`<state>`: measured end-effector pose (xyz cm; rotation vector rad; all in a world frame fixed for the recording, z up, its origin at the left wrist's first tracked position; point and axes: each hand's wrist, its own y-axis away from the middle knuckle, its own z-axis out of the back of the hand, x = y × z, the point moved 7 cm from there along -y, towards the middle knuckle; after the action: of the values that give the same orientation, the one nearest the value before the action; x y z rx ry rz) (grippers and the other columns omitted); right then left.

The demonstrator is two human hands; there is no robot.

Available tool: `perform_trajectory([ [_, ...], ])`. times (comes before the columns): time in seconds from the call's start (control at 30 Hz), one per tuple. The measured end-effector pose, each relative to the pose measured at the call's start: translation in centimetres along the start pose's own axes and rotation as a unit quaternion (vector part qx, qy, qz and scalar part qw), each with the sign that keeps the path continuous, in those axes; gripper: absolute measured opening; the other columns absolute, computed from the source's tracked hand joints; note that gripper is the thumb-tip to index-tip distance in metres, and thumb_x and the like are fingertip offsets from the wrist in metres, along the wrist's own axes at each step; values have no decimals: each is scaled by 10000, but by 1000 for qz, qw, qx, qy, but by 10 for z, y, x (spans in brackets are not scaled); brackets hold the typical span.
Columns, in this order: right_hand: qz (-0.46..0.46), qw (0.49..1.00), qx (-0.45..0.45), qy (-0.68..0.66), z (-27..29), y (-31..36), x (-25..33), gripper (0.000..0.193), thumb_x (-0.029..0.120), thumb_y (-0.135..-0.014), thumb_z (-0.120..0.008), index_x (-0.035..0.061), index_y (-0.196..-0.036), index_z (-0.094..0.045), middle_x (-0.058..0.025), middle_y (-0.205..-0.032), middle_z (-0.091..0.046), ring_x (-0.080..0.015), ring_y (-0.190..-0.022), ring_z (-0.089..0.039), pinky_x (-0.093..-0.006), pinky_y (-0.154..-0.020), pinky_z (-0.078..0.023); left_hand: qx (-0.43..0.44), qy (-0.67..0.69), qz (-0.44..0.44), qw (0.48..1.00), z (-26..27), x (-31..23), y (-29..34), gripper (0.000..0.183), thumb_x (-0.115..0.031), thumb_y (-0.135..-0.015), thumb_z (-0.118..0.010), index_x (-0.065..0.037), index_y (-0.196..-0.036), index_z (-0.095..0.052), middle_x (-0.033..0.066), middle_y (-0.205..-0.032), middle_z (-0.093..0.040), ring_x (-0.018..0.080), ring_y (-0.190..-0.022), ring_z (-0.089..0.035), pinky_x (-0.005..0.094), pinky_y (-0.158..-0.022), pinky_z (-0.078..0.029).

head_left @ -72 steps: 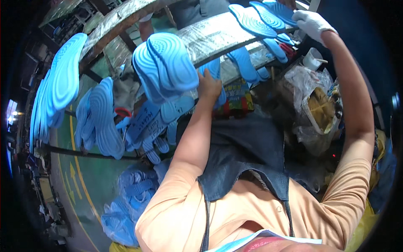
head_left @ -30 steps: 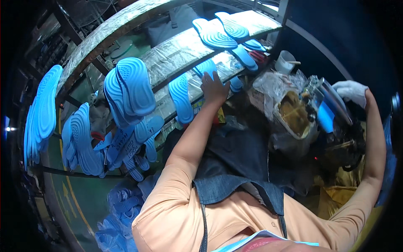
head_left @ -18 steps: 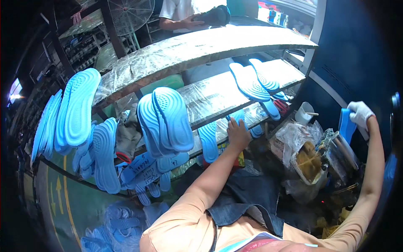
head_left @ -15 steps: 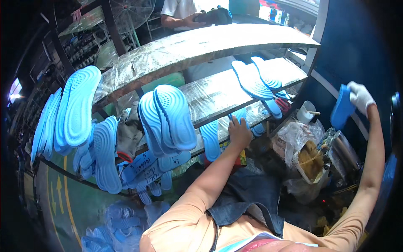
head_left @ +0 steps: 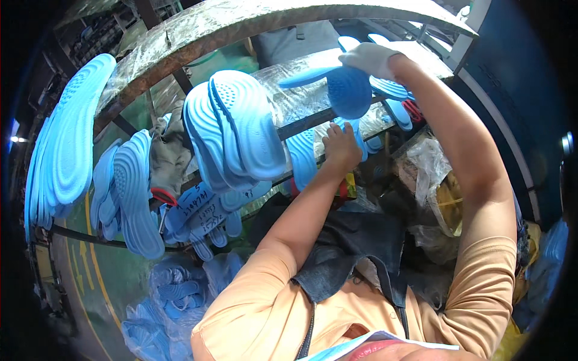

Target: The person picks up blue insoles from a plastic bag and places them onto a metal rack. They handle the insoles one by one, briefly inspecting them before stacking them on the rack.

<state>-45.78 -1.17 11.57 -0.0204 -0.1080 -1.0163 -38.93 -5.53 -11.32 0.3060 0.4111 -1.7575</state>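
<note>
My right hand [head_left: 374,59], in a white glove, is closed on a blue insole [head_left: 349,93] over the middle shelf. A second blue piece [head_left: 308,77] sticks out leftward from the same grip; whether it is part of that insole I cannot tell. Below it my bare left hand [head_left: 341,147] is at the lower shelf, fingers apart, close beside a blue insole [head_left: 355,132]. Whether the fingers touch it is unclear. To the left, a stack of blue insoles [head_left: 244,123] overhangs the middle shelf's edge, and another insole [head_left: 302,153] hangs below.
More insoles [head_left: 75,129] lean at the far left, with others [head_left: 133,192] below. A grey glove [head_left: 171,153] hangs between stacks. Further insoles [head_left: 388,87] lie right of my gloved hand. Red-handled scissors [head_left: 412,109] and plastic bags [head_left: 430,162] are at right; bagged insoles [head_left: 174,295] sit low.
My right hand has swung left from the far right to above the middle shelf, carrying the insole. My left hand stays by the lower shelf. The view has shifted, and the person opposite is out of sight.
</note>
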Motion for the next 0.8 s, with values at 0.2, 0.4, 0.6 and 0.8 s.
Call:
perform_trajectory([
  [0.2,-39,971,-186,144,-10,-58,-33,266,171,-937,-470,30,-1098,-628,-221,-1007,-679,-408,-920,-660,-441,-782,-532,-23,17,-7,1000,-3,7,-5,692,-282,-817,-657,30,-1378,-399,316,-1362,-414,430,-1270,-398,525,-1023,-380],
  [0.4,-125,988,-86,36,-19,-59,-44,288,137,-913,-494,42,-1149,-627,-200,-1048,-682,-361,-980,-662,-416,-829,-528,-51,4,-4,999,-1,8,-6,580,-281,-821,-647,39,-1270,-463,295,-1192,-514,433,-1141,-502,531,-936,-453],
  [0.6,-40,977,-202,61,24,17,-31,326,189,-892,-491,62,-1142,-657,-225,-1054,-678,-393,-956,-664,-433,-853,-525,-63,-84,-221,970,9,-1,-1,499,-246,-866,-577,-31,-1303,-472,280,-1198,-554,440,-921,-631,537,-803,-519],
  [0.8,0,971,-202,130,71,173,-9,246,155,-918,-511,46,-1103,-631,-172,-1014,-671,-350,-937,-641,-392,-855,-510,335,819,-80,458,51,-39,66,702,-150,-861,-476,-110,-1525,-252,256,-1328,-512,389,-1039,-641,451,-831,-568],
])
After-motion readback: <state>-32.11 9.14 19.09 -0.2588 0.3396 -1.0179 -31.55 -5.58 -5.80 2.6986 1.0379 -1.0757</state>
